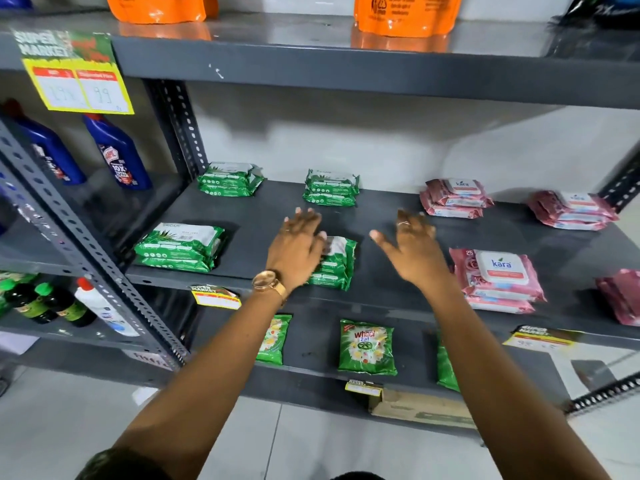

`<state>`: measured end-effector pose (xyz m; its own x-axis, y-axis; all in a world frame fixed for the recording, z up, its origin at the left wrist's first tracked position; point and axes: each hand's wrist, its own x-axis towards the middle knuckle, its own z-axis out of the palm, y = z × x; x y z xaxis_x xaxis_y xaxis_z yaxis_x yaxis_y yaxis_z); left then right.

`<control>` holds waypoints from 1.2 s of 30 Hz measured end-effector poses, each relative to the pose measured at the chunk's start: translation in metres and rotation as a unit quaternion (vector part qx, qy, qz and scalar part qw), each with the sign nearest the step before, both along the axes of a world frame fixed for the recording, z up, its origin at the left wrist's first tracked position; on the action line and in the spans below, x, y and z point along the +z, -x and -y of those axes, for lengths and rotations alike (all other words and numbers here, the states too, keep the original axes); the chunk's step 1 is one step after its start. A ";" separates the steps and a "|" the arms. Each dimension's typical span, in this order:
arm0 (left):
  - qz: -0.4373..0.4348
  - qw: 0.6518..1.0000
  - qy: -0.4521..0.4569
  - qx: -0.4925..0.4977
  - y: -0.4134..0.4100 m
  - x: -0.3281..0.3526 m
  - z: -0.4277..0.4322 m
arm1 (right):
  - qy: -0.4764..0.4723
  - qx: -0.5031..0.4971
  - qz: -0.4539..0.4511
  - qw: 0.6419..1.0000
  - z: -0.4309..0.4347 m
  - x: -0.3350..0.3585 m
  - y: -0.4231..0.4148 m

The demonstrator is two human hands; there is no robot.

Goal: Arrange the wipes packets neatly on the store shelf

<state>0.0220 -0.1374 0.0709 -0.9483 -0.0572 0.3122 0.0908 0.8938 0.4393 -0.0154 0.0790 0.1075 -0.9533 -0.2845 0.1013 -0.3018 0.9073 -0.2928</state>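
Green wipes packets lie in small stacks on the dark grey shelf (381, 292): one at the back left (229, 179), one at the back middle (331, 187), one at the front left (180, 247) and one at the front middle (335, 265). Pink wipes stacks sit at the back right (455, 198), far right (571, 210), front right (498, 280) and the right edge (621, 296). My left hand (299, 247), fingers spread, hovers over the left part of the front middle green stack. My right hand (412, 249) is open above bare shelf, holding nothing.
Blue bottles (117, 152) stand on the neighbouring rack to the left. Green detergent pouches (367, 348) lie on the shelf below. Orange bags (407, 12) sit on the shelf above. A perforated upright post (178, 126) divides the racks. A cardboard box (419, 407) sits low down.
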 end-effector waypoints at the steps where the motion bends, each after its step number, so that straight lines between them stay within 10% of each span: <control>1: 0.010 0.999 0.042 -0.008 0.001 -0.001 -0.011 | -0.005 -0.034 -0.006 0.999 -0.019 -0.002 0.000; 10: 0.152 0.977 0.138 0.062 0.033 -0.015 -0.040 | -0.078 -0.176 0.043 0.980 -0.125 -0.020 0.012; 36: 0.073 0.986 0.124 0.082 0.009 0.006 -0.056 | -0.058 -0.178 -0.036 0.982 -0.121 -0.032 -0.001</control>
